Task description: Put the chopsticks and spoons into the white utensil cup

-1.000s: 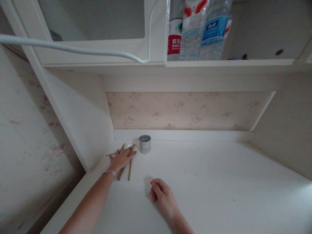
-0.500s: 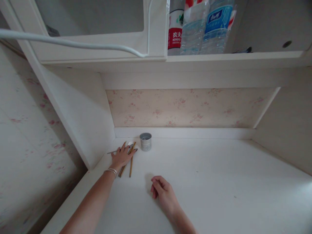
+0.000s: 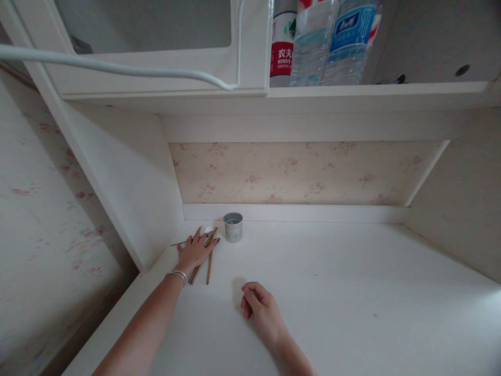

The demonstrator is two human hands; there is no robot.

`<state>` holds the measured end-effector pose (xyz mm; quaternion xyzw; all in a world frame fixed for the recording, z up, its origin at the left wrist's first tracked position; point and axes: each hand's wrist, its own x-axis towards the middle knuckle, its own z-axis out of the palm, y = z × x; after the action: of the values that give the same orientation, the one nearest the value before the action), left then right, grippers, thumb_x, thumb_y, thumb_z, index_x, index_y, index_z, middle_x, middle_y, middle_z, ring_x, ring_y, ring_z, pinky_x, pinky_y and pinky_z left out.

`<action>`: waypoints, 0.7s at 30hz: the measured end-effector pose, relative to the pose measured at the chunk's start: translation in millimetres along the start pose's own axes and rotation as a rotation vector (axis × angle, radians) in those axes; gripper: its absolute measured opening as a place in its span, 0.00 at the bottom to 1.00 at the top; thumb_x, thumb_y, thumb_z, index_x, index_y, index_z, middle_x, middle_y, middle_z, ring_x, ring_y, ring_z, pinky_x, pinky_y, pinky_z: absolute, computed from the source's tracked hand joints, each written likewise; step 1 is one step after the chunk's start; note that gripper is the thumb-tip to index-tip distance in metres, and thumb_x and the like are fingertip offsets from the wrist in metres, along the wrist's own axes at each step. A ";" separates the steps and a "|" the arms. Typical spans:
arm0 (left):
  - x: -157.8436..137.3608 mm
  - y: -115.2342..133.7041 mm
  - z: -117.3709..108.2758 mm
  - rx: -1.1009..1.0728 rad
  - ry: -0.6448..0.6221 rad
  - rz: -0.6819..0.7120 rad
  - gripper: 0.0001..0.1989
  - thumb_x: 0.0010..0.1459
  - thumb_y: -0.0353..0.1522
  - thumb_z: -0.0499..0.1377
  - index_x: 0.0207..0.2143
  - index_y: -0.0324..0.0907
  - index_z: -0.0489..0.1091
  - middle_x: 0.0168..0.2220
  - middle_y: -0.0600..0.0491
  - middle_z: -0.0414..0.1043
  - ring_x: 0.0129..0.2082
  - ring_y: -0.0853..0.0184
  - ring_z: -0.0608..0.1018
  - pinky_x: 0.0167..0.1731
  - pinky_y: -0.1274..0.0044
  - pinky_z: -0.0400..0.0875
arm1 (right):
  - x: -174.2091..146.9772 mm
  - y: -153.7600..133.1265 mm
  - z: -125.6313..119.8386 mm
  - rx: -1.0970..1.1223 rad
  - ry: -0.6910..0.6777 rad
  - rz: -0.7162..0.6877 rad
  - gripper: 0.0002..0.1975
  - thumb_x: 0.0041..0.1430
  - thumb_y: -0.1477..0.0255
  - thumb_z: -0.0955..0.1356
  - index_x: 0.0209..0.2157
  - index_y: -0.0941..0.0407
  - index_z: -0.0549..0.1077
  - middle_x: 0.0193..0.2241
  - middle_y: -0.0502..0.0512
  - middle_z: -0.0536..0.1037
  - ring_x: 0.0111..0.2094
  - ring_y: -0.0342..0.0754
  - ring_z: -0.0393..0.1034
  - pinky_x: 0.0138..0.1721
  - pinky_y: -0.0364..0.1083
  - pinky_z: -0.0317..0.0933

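My left hand (image 3: 193, 255) lies with fingers spread over a small bunch of cutlery at the back left of the white desk. Wooden chopsticks (image 3: 210, 267) stick out from beneath its palm and fingers. A metal spoon (image 3: 208, 230) shows its bowl past the fingertips, and a thin grey handle juts out to the left. The hand covers much of the bunch. Just right of it stands a grey perforated metal cup (image 3: 234, 233), upright and apart from both hands. My right hand (image 3: 263, 309) rests nearer me, loosely curled closed, with nothing visible in its fingers.
Overhead is a shelf (image 3: 371, 90) holding several plastic bottles (image 3: 311, 49). A white cable (image 3: 136, 69) crosses in front of the cabinet door at upper left. Side panels (image 3: 125, 172) bound the desk left and right. Small specks lie on the desktop (image 3: 332, 250).
Both hands, the cutlery and the cup keep their places. Only the view has shifted very slightly.
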<state>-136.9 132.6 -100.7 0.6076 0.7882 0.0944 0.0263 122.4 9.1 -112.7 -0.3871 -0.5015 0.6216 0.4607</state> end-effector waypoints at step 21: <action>-5.0 2.8 -4.7 -0.018 0.011 0.024 0.39 0.54 0.60 0.37 0.61 0.54 0.57 0.68 0.52 0.44 0.64 0.41 0.52 0.54 0.42 0.45 | 2.1 5.5 -1.9 -0.017 0.001 -0.004 0.14 0.59 0.60 0.64 0.33 0.58 0.70 0.20 0.48 0.69 0.19 0.40 0.61 0.22 0.41 0.52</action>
<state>-133.6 127.9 -96.0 0.6163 0.7800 0.1051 0.0265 122.6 11.2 -118.6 -0.3903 -0.5075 0.6160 0.4589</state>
